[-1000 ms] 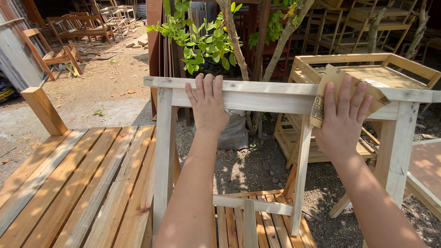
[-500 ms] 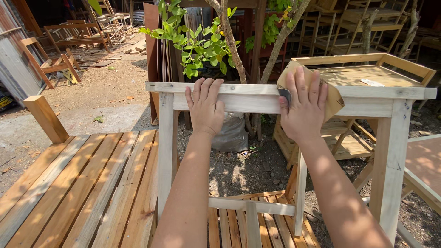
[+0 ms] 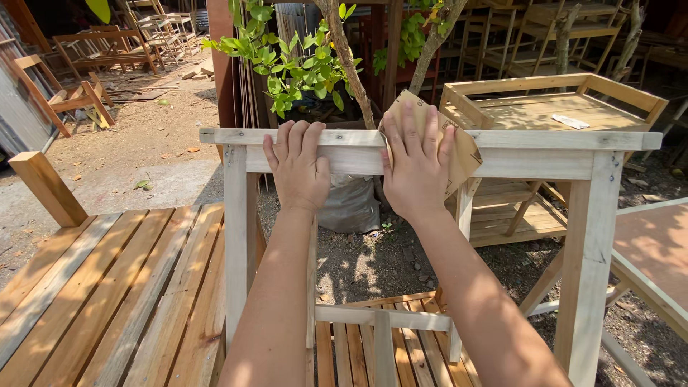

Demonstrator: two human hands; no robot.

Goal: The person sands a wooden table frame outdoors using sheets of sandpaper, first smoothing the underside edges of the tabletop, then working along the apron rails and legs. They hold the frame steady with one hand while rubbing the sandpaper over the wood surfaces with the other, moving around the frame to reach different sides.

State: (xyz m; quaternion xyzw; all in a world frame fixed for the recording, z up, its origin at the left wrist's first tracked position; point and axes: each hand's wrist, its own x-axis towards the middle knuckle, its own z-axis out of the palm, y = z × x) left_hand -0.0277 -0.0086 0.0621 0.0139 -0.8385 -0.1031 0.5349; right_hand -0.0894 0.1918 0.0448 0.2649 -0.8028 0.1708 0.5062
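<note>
- Your left hand [image 3: 299, 168] lies flat on the top rail [image 3: 344, 147] of the pale wooden frame [image 3: 236, 236]. Its fingers are stretched out and hooked over the rail's upper edge; they steady the frame and hold nothing loose.
- Your right hand [image 3: 414, 166] presses a sheet of tan sandpaper [image 3: 462, 147] against the same rail, just beside your left hand. The fingers are spread wide and flat on the sheet, pinning it to the wood instead of gripping it.
- The sandpaper folds over the rail's top edge, and one corner sticks out to the right of your hand.
- The frame stands upright in front of you, with a lower crossbar [image 3: 383, 317] between its legs and a thick leg [image 3: 591, 244] on the right.
- As for progress, the rail looks pale and fairly even on both sides of your hands, so I judge the sanding well under way. The pictures cannot show how smooth the wood is.
- The right leg and the lower crossbar look much the same colour. Whether they have been sanded I cannot tell.
- A slatted wooden panel [image 3: 100, 287] lies on the ground to your left.
- A wooden tray-top stand [image 3: 552, 107] sits behind the frame, near a leafy young tree [image 3: 301, 64].
</note>
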